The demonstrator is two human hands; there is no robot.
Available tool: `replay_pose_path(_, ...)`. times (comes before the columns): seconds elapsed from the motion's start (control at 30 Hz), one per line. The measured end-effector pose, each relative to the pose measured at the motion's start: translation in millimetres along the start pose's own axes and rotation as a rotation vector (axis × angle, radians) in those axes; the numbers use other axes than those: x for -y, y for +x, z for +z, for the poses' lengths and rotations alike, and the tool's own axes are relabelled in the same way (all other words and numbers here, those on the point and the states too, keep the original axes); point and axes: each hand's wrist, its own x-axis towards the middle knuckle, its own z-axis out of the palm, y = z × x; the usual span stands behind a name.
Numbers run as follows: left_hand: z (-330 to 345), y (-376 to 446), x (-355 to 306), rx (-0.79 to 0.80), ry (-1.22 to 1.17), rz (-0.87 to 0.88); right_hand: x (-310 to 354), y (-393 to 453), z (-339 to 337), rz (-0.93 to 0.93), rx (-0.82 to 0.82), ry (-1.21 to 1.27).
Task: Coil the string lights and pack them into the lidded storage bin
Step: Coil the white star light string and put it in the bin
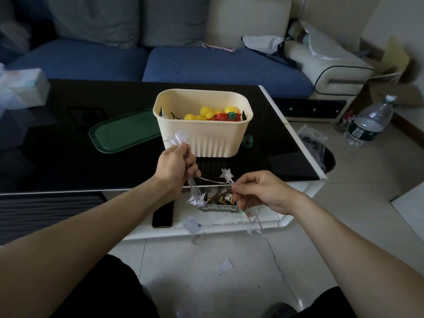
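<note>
The left hand (pixel 176 166) grips a bundle of coiled star lights (pixel 226 175) just short of the bin (pixel 202 138), at its 6 o'clock. The right hand (pixel 257 191) pinches the loose strand, which trails to the floor at 5 o'clock. To coil well, keep each new loop matched to the bundle, feed slack steadily, and keep the stars from snagging. The lid (pixel 124 134) lies at the bin's 9 o'clock.

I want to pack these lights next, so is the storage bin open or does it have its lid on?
Open. The cream storage bin has no lid on; the green lid lies flat on the table beside it, and yellow ball lights show inside.
</note>
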Motion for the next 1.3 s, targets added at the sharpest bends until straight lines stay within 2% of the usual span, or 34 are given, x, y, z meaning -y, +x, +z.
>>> replay_pose_path(0.2,3.7,-3.4,3.9,0.062,0.069,-0.021,-1.4,3.2,9.1,-0.041,-0.021,-0.064)
replay_pose_path(0.5,8.9,-8.4,7.7,0.178,0.160,-0.099,2.3,5.5,15.3,-0.038,-0.089,0.000)
replay_pose_path(0.6,9.4,-8.5,8.9,0.187,0.164,-0.098,2.5,7.5,16.4,-0.027,-0.108,0.019)
replay_pose_path(0.77,7.3,-7.1,6.4,0.134,0.148,-0.079,-1.4,8.6,5.0,0.033,-0.231,0.012)
replay_pose_path(0.9,6.8,-7.4,3.8,0.079,0.126,-0.032,-9.7,5.6,-12.0,0.129,-0.263,-0.213)
replay_pose_path(1.03,5.2,-6.1,3.0,0.057,0.113,0.004,-16.3,3.1,-27.5,0.404,-0.219,-0.490)
replay_pose_path(1.1,5.8,-6.1,3.0,0.072,0.113,0.019,-13.9,1.8,-31.0,0.486,-0.255,-0.637)
replay_pose_path(1.23,9.1,-8.5,4.1,0.116,0.110,0.028,3.0,-1.0,-16.4,0.452,-0.346,-0.873)
replay_pose_path(1.3,11.2,-10.4,4.4,0.144,0.108,0.027,5.3,3.6,-3.6,0.364,-0.239,-0.871)
